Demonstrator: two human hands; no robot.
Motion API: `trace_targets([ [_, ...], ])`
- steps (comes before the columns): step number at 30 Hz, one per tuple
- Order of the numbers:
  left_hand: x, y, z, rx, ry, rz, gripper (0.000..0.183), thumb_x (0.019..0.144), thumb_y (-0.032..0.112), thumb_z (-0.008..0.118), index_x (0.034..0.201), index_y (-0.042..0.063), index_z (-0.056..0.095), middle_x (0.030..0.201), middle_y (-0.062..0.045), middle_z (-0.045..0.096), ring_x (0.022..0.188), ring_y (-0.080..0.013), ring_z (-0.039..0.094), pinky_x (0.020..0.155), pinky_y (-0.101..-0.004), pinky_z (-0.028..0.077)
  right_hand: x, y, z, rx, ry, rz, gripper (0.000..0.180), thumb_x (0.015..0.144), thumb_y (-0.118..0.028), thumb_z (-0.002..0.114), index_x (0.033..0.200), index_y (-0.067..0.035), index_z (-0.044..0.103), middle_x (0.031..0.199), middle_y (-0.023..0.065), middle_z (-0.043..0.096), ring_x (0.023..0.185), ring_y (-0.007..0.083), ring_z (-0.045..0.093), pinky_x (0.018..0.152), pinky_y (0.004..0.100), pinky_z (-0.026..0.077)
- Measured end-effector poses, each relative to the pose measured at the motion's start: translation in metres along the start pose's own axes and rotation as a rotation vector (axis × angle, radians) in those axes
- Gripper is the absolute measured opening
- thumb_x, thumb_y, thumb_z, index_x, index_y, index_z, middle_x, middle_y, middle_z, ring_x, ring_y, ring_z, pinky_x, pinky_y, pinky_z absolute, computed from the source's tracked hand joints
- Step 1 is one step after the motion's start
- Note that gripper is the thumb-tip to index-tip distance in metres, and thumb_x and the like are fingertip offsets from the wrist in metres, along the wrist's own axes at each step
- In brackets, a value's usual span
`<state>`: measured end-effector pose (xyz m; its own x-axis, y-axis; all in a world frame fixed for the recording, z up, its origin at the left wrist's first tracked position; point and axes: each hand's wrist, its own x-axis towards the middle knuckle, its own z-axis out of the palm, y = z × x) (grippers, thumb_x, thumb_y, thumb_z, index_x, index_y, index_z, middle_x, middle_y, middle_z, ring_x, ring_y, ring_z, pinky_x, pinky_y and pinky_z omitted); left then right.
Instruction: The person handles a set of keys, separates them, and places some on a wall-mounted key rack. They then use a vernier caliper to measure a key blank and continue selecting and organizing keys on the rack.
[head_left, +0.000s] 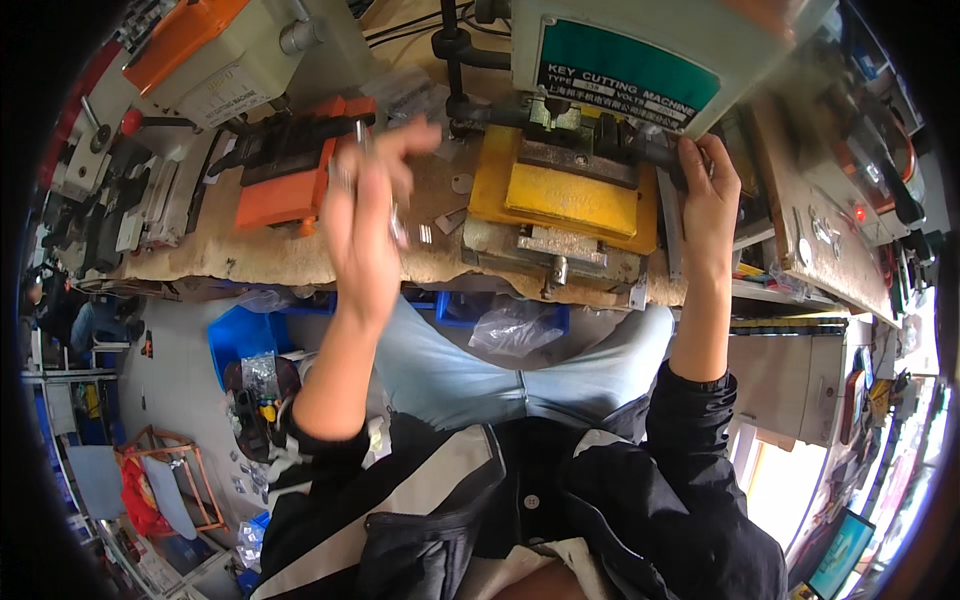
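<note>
My right hand (709, 176) is at the right side of a key cutting machine (645, 45) with a green plate that bears writing. Its thumb and fingers close on a black handle (664, 154) beside the machine's vise (559, 124). Below that vise sits the yellow carriage (574, 195), on a grey metal base. My left hand (364, 225) is raised and blurred over the bench, left of the yellow carriage. Shiny metal pieces (362, 135) show at its fingers and seem held there; the blur hides their exact shape.
A second key cutting machine (199, 67) with an orange carriage (281, 196) stands on the left. The wooden bench (225, 255) has a ragged front edge. Keys (805, 251) lie on a side board at right. Below are blue bins (247, 334) and a clear plastic bag (517, 330).
</note>
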<state>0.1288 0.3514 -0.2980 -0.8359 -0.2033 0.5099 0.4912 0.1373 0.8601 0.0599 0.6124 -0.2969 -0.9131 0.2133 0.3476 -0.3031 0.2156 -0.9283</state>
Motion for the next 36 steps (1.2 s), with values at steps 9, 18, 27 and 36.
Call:
trace_targets([
  [9, 0.018, 0.000, 0.015, -0.259, -0.049, -0.171, 0.026, 0.088, 0.024, 0.042, 0.074, 0.002, 0.048, 0.084, -0.012, 0.058, 0.077, -0.0110, 0.048, 0.072, -0.0233, 0.034, -0.036, -0.012, -0.018, -0.373, 0.098, -0.162, 0.022, 0.086, -0.017, 0.047, 0.100, -0.003, 0.057, 0.095, 0.0079, 0.058, 0.085, 0.0120, 0.052, 0.076, 0.0239, 0.040],
  [18, -0.009, 0.034, 0.039, -0.529, -0.159, -0.519, 0.024, 0.082, 0.023, 0.054, 0.083, 0.000, 0.062, 0.077, -0.003, 0.056, 0.052, -0.0051, 0.047, 0.044, -0.0162, 0.038, -0.093, -0.060, 0.021, -0.148, -0.341, -0.190, 0.017, 0.071, -0.007, 0.064, 0.085, 0.000, 0.059, 0.066, 0.0058, 0.054, 0.055, 0.0085, 0.048, 0.048, 0.0196, 0.036],
  [27, 0.001, 0.039, 0.067, -0.595, -0.316, -0.654, 0.054, 0.088, 0.043, 0.033, 0.105, -0.005, 0.052, 0.082, -0.006, 0.055, 0.073, -0.0119, 0.056, 0.064, -0.0221, 0.049, -0.069, -0.070, 0.005, 0.446, -0.360, 0.551, 0.016, 0.081, -0.017, 0.057, 0.073, -0.003, 0.055, 0.054, -0.0020, 0.046, 0.047, 0.0011, 0.034, 0.042, 0.0160, 0.021],
  [36, 0.014, 0.024, 0.054, -0.471, -0.539, -0.637, 0.046, 0.090, 0.034, 0.037, 0.105, -0.007, 0.051, 0.088, -0.006, 0.057, 0.066, -0.0054, 0.048, 0.063, -0.0202, 0.045, -0.064, -0.068, 0.007, 0.418, -0.285, 0.599, 0.013, 0.084, -0.011, 0.048, 0.076, -0.002, 0.052, 0.053, 0.0019, 0.043, 0.039, 0.0013, 0.023, 0.036, 0.0162, 0.016],
])
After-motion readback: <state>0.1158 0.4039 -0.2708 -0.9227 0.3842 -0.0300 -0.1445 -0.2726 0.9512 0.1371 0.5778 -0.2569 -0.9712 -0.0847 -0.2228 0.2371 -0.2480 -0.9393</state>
